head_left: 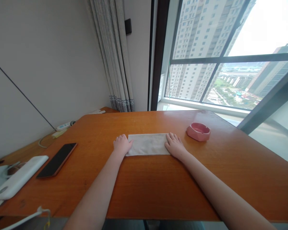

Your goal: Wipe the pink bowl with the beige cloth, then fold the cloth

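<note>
One cloth (148,145), off-white and rectangular, lies flat on the one brown table (139,188), its long sides running left to right, with two bare hands on its two ends. The left hand (123,145) is palm down at the left end, fingers loosely bent and thumb on the cloth; whether it pinches the edge, I cannot tell. The right hand (175,146) rests open on the right end, fingers spread forward. One pink ashtray (198,135), many-sided, stands upright near the right hand, apart from the cloth. On the table's left side lie one phone (57,159), its screen dark, and, just beside it, one white power bank (21,175) bearing one grey oval mark, too blurred to read. One white power strip (65,126) lies beyond the table's far left edge. Behind stand one grey curtain (117,54) with a dark patterned band near its hem, one black wall plate (128,26) and one window (192,60) showing at least two towers.
</note>
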Action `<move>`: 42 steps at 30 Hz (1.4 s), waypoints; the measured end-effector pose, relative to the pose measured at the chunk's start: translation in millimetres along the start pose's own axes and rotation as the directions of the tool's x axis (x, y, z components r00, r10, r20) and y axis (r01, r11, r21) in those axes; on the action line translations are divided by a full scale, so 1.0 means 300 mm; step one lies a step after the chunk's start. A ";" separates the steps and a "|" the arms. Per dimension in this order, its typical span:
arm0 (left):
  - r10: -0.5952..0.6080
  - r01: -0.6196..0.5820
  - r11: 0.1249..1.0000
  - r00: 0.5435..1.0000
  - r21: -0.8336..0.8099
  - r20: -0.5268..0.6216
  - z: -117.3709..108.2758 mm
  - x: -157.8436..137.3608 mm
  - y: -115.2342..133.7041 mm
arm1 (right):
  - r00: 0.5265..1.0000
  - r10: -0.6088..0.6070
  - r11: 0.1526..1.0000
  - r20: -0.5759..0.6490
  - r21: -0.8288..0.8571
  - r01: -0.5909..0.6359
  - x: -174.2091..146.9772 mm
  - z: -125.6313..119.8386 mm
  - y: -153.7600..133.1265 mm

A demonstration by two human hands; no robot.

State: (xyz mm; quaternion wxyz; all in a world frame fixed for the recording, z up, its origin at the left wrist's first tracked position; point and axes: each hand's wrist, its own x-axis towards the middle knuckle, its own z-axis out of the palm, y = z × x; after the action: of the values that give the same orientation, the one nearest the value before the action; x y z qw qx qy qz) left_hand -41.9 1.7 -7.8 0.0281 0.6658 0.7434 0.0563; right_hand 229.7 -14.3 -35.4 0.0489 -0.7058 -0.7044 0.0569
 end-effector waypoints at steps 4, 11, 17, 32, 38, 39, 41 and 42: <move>0.090 -0.087 0.996 0.993 -0.035 0.071 0.018 -0.001 0.019 | 1.000 0.021 1.000 -0.009 -0.007 -0.021 -0.004 0.007 -0.007; 0.059 -0.054 0.985 0.998 -0.166 0.021 0.004 0.022 0.005 | 0.991 -0.061 0.996 -0.117 0.049 0.067 -0.015 -0.006 -0.018; -0.012 0.042 0.980 0.988 -0.194 0.151 -0.025 0.044 -0.075 | 0.981 -0.191 0.981 -0.013 0.037 0.192 -0.037 0.005 -0.055; 0.208 -0.477 0.692 0.850 -0.541 -0.483 -0.030 -0.078 0.130 | 0.981 -0.192 0.978 -0.023 0.073 0.193 -0.051 -0.002 -0.094; 0.541 -0.650 0.632 0.760 -0.423 -0.359 0.073 -0.128 0.271 | 0.970 -0.238 0.968 -0.052 0.067 0.241 -0.054 0.002 -0.104; 0.549 -0.646 0.637 0.763 -0.421 -0.340 0.081 -0.125 0.271 | 0.969 -0.240 0.968 -0.053 0.067 0.243 -0.054 0.003 -0.103; 0.532 -0.628 0.635 0.777 -0.449 -0.335 0.089 -0.116 0.264 | 0.969 -0.240 0.968 -0.054 0.067 0.243 -0.054 0.005 -0.103; 0.510 -0.621 0.629 0.784 -0.468 -0.354 0.090 -0.114 0.260 | 0.969 -0.240 0.968 -0.053 0.066 0.243 -0.053 0.006 -0.104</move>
State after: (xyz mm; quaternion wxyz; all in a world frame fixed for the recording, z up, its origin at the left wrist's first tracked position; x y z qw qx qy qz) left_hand 42.0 -22.6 -26.4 0.1334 0.8183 0.4435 0.3404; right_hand 198.7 -30.2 -32.4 0.0965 -0.6135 -0.7814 0.0603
